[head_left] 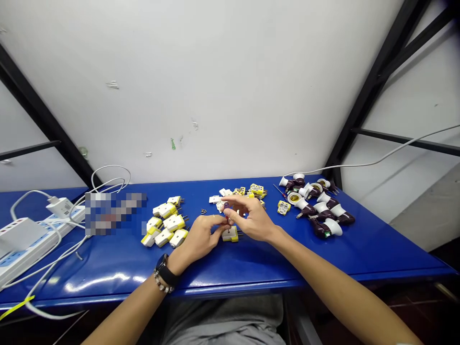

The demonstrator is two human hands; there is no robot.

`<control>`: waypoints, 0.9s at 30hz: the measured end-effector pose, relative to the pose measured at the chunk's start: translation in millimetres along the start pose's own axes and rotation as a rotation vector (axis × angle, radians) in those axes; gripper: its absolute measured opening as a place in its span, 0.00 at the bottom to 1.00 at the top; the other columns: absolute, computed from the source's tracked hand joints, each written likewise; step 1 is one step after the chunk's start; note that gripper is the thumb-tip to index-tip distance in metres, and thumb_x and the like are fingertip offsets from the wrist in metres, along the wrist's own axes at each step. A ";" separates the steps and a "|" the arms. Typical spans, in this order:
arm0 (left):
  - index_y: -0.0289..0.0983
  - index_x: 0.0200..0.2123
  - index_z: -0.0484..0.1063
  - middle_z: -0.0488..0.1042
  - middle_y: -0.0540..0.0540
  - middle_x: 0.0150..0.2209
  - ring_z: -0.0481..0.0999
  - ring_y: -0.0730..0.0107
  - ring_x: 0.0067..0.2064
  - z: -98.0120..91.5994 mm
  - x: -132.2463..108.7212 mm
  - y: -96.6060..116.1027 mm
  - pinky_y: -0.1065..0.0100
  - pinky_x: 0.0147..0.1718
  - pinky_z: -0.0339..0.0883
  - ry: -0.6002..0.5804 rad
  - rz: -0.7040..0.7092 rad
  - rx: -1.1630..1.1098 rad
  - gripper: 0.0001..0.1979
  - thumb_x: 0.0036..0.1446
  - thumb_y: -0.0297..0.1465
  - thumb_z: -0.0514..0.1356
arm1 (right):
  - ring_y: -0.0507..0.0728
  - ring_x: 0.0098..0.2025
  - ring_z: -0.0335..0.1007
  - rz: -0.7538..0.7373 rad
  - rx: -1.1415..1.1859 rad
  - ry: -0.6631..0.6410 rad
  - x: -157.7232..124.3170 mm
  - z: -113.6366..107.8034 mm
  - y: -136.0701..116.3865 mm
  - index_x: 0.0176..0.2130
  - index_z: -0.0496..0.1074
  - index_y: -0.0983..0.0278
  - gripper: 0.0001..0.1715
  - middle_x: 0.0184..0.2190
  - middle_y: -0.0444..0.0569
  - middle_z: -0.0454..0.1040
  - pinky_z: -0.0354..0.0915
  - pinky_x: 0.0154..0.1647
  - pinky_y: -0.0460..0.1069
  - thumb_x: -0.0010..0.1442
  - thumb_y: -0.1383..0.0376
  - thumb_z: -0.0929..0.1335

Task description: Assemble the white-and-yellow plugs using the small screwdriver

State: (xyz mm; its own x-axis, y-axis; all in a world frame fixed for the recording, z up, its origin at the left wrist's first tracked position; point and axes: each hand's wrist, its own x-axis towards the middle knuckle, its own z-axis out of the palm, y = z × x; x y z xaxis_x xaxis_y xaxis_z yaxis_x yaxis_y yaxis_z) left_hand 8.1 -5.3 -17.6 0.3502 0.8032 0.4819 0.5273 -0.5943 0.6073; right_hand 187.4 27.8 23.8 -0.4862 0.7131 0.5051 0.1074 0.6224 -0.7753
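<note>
My right hand [253, 218] grips the dark purple handle of a small screwdriver [226, 206] held upright. Beside it, my left hand [203, 235] pinches thumb and forefinger together around the lower part of the screwdriver. Whether a screw sits between those fingertips is too small to tell. Directly below the tip lies a white and yellow plug [230, 235] on the blue table, its prongs pointing right. A few small screws [203, 211] lie to the left of my hands. Behind my right hand are white plug covers [214, 199] and yellow plug parts [257, 189], partly hidden by it.
Several white and yellow plugs [174, 222] are heaped at left. Purple and white lamp holders [323, 211] crowd the right, near another screwdriver [279, 190] and a yellow part [283, 207]. A power strip [21, 254] and white cables [53, 263] occupy the far left. A wall [215, 96] stands behind.
</note>
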 end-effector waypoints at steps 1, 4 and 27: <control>0.37 0.36 0.79 0.83 0.47 0.35 0.82 0.66 0.37 -0.4 -0.4 0.7 0.70 0.38 0.70 -0.016 0.001 0.013 0.09 0.64 0.26 0.58 | 0.51 0.25 0.72 0.010 -0.004 -0.017 0.2 -0.1 0.0 0.43 0.75 0.64 0.11 0.34 0.49 0.79 0.67 0.26 0.46 0.62 0.62 0.68; 0.37 0.39 0.79 0.83 0.46 0.38 0.81 0.64 0.40 0.5 -0.5 2.2 0.69 0.41 0.70 -0.018 -0.019 0.018 0.07 0.63 0.28 0.60 | 0.51 0.24 0.71 0.024 -0.007 -0.008 0.9 -0.8 1.2 0.34 0.74 0.65 0.07 0.27 0.46 0.77 0.66 0.25 0.46 0.60 0.63 0.70; 0.38 0.34 0.78 0.82 0.47 0.33 0.80 0.66 0.35 1.3 0.3 0.1 0.70 0.37 0.68 -0.060 -0.040 0.072 0.09 0.64 0.27 0.58 | 0.51 0.25 0.72 -0.035 -0.058 -0.013 0.4 -6.8 -2.1 0.40 0.80 0.65 0.11 0.33 0.49 0.82 0.65 0.26 0.45 0.62 0.63 0.69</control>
State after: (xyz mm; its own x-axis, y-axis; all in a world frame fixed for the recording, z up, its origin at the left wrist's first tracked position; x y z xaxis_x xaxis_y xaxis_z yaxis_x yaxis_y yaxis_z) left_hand 9.2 -5.1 -18.3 0.3720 0.8287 0.4181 0.5954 -0.5586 0.5774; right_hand 192.9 28.9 28.2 -0.5016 0.6868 0.5260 0.1403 0.6646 -0.7339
